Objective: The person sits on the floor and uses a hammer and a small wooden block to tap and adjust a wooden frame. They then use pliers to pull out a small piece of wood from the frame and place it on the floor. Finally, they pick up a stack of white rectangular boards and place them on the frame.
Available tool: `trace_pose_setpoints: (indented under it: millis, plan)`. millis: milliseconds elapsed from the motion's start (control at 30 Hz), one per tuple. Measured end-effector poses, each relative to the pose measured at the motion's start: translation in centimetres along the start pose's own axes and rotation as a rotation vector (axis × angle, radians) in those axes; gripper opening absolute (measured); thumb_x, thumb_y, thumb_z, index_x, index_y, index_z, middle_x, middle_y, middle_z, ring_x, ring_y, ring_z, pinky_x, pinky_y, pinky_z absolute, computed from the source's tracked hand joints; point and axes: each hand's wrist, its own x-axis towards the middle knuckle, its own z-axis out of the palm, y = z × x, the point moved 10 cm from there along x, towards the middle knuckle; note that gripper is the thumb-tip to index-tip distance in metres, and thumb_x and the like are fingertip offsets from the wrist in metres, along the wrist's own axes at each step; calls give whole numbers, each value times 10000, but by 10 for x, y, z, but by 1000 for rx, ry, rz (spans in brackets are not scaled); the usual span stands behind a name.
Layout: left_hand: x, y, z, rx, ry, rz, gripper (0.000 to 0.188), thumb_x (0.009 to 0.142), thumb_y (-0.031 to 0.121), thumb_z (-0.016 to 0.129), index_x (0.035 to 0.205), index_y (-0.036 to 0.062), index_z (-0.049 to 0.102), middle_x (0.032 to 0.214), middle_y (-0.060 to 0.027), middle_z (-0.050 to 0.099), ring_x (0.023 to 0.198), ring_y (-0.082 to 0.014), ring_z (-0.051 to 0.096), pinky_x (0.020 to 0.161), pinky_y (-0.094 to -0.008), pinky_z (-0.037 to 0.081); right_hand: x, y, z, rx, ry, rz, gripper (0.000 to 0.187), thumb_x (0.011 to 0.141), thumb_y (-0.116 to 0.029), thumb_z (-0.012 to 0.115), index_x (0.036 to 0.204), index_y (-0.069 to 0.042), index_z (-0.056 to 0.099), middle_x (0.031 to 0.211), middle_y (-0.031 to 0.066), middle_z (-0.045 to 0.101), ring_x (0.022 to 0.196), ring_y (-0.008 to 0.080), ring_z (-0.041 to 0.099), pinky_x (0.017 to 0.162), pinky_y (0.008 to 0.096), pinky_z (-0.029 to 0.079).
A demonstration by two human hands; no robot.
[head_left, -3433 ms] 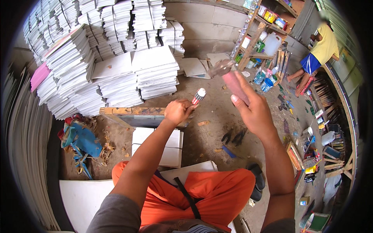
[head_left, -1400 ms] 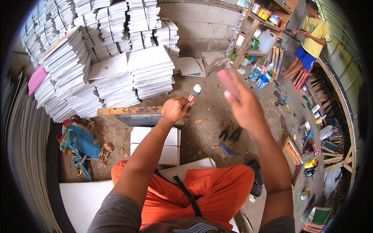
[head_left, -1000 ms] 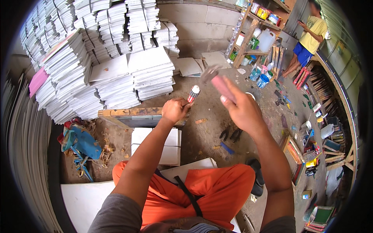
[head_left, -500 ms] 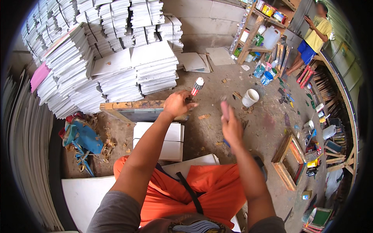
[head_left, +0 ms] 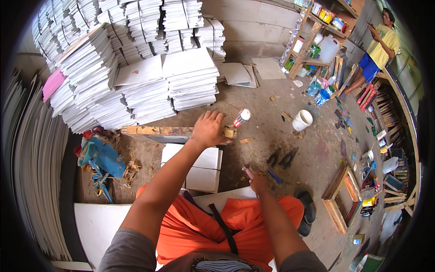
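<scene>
My left hand (head_left: 210, 129) is wrapped over the top bar of a worn wooden frame (head_left: 156, 130), near its right end. The frame stands on edge on the floor, with a dark panel below the bar. Close to my right knee, my right hand (head_left: 259, 182) is closed on a short pinkish tool (head_left: 248, 171); its exact kind does not show. Just beyond the frame's corner is a small bottle with a white cap (head_left: 243, 117). Dark pliers (head_left: 288, 157) and a blue-handled tool (head_left: 274, 176) lie right of that hand. A strapped paper bundle (head_left: 204, 168) sits below the frame.
Tall paper stacks (head_left: 190, 75) fill the back left. A white bucket (head_left: 302, 120) stands ahead to the right, and another wooden frame (head_left: 337, 199) lies nearer. Black sandals (head_left: 306, 206) are by my right knee. A person (head_left: 379, 45) stands far right near a shelf (head_left: 312, 41).
My right hand has come down and back toward my knee with the pinkish tool. My left hand stays on the frame. The pliers show more fully, and the view has shifted slightly.
</scene>
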Motion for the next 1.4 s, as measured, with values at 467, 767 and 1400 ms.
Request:
trace_pose_setpoints:
  millis: [467,767,1400]
  plan:
    - [-86,12,58,64,-308,-105,502,811,583,776,958,107,718,974,-125,761,925,-324,749,782,-452,608,-110,-174,-252,600,-141,-254,738,996,-712,497,1300,-55,639,1012,122,664,742,183,667,561,332,549]
    - [-126,-1,112,101,-399,-211,650,764,666,791,1075,102,701,1085,-97,708,1083,-316,680,864,-479,578,-110,-164,-138,277,49,-311,555,905,-280,739,1318,45,563,1051,253,742,1028,455,709,940,514,546]
    - [-107,-32,168,50,-597,-209,948,690,852,724,1220,69,648,1235,-111,681,1204,-321,637,992,-462,541,-14,-110,-12,638,149,-38,358,1063,-304,554,1078,45,631,840,226,711,710,370,719,634,463,554]
